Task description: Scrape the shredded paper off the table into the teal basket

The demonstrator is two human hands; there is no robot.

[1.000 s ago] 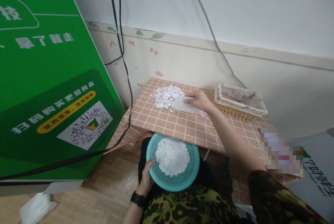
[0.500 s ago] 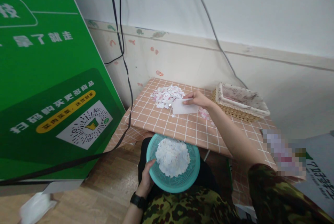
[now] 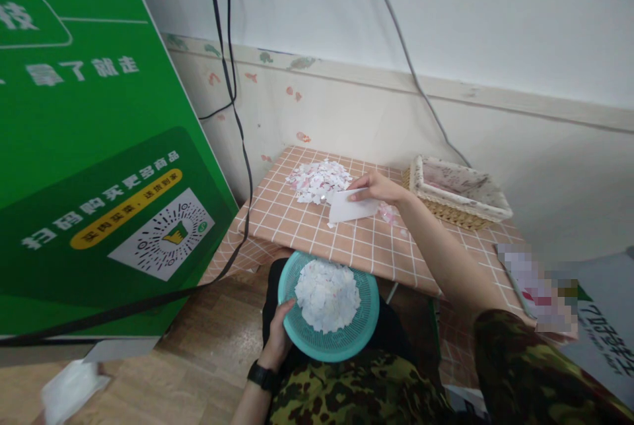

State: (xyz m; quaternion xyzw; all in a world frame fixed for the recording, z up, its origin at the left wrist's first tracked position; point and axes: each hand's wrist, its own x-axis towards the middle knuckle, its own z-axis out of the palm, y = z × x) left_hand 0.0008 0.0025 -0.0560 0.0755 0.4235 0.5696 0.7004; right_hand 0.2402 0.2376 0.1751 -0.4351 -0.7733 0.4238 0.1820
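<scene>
My left hand grips the rim of a round turquoise plastic basket resting on my lap. Inside it lies a heap of small white paper scraps. Over the table, my right hand pinches a white rectangular card between thumb and fingers. Just left of the card, a pile of white and pink paper scraps is spread on the tabletop. A few pinkish scraps lie right of the card, partly behind my wrist.
The table has a brown checked cloth. A cloth-lined wicker basket stands at its back right. A green panel with printed writing rises at left, a black strap hanging before it. A white bag lies on the floor.
The card in my right hand has tilted slightly, its lower left corner dropping a little toward the table edge. My left hand keeps its hold on the turquoise basket.
</scene>
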